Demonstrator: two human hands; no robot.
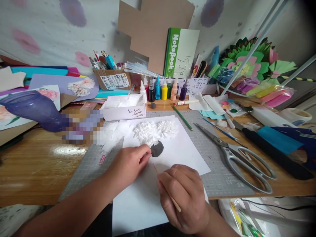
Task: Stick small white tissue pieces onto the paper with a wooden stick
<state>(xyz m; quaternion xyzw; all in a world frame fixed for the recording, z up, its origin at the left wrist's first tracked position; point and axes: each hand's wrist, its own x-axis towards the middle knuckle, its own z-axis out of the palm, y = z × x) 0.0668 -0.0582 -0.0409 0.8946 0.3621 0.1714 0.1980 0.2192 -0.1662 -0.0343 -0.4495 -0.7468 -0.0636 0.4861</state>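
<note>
Left hand (pixel 132 163) fingertips together at left edge of dark disc (pixel 157 149), below the white fluff (pixel 155 130) on paper (pixel 186 151); can't tell if it pinches anything. Right hand (pixel 184 196) grips thin stick (pixel 175 203), tip near disc. Scissors (pixel 228 149) right of paper.

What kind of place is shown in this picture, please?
It looks like a craft table, perhaps in a home or a small studio. A row of small paint or glue bottles, large scissors on a gray cutting mat, and folded paper flowers suggest this.
</note>
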